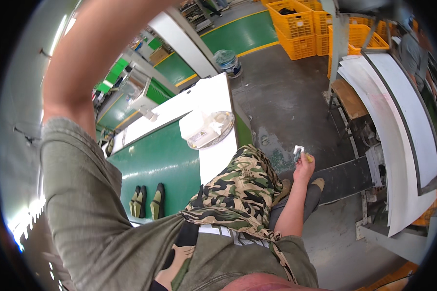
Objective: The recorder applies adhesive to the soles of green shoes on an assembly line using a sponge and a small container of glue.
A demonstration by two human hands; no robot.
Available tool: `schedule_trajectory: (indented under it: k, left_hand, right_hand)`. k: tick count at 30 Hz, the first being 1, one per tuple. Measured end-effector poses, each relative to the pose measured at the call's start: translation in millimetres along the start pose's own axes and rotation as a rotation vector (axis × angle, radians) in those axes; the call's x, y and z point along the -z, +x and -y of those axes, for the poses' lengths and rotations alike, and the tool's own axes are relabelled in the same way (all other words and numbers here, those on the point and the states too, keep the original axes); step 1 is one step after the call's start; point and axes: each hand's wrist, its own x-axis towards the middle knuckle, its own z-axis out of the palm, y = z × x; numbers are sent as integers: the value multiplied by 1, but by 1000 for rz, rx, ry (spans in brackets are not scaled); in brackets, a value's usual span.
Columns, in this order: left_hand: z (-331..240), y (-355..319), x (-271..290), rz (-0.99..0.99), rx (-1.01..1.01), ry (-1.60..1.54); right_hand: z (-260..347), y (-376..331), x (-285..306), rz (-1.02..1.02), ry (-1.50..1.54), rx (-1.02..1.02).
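My right hand (304,169) is held out in front of me to the right, fingers closed around a small tool with a yellow handle and a pale, whitish head (298,151). It looks like a brush, though it is too small to be sure. My left forearm (82,53) is raised high across the upper left, and its hand lies beyond the top edge. On the white table, a white plastic container (195,125) rests on a round, stained tray (226,119), with a crumpled white piece beside it.
The white-edged table (213,162) with its green top stands at my left, several dark-and-olive shoes (157,201) on it. Yellow crates (296,29) are stacked far right, near a bucket (227,63). A wooden stool (349,99) and a metal frame with white sheets (393,126) stand right.
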Motion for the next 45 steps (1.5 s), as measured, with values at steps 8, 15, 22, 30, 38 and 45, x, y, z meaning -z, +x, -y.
schedule_trajectory:
  k: [8,15,22,30,38,45]
  left_hand:
    - [106,-553,-107,1193,1016,-219]
    - [-24,-874,-126,985,1963,-304]
    - [-63,-912,-162,926,2112,-276]
    - [-21,-919,-183,1295,2128,-312]
    - [-22,-913,-191,1412,2063,-320]
    - [-24,-920,-193,1399,2063,-344]
  right_hand:
    - [-5,-2,19,-146,-112,-116]
    - [1,-1,7,-149,-299,-240]
    - [-73,14,-180,168,-773,-112]
    - [-175,49,-285,488,-1676,497]
    - [-220,73,-302,748,-1941,775]
    - [-240,76,-309,888,-2111,777]
